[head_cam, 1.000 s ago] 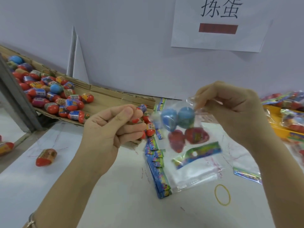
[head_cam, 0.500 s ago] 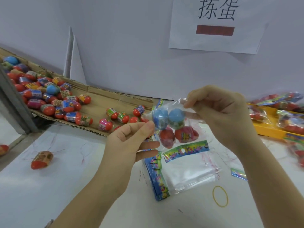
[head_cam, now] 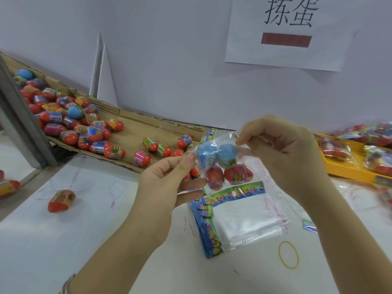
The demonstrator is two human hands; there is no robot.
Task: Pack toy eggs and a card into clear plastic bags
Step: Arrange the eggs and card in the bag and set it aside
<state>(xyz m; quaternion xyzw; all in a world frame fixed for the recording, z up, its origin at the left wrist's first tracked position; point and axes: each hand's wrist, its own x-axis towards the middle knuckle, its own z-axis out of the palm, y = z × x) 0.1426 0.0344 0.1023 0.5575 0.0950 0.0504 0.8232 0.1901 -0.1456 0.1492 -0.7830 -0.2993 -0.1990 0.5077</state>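
Observation:
I hold a clear plastic bag [head_cam: 244, 166] above the table between both hands. Inside it are two blue toy eggs [head_cam: 216, 157] on top, two red toy eggs [head_cam: 237, 174] below them, and a colourful card [head_cam: 237, 193] at the bottom. My left hand [head_cam: 169, 179] pinches the bag's upper left corner between thumb and forefinger. My right hand [head_cam: 282, 151] pinches the upper right edge of the bag with curled fingers.
A cardboard tray [head_cam: 135, 128] at the left holds many loose toy eggs. One egg [head_cam: 61, 200] lies alone on the white table. A stack of cards [head_cam: 205, 228] and empty clear bags [head_cam: 248, 223] lies under my hands, with a yellow rubber band [head_cam: 288, 254] nearby. A yellow tray [head_cam: 339, 168] of packed bags stands at the right.
My left hand has moved right from beside the cardboard tray and taken hold of the bag's left corner. The bag has shifted slightly left and now hangs between both hands.

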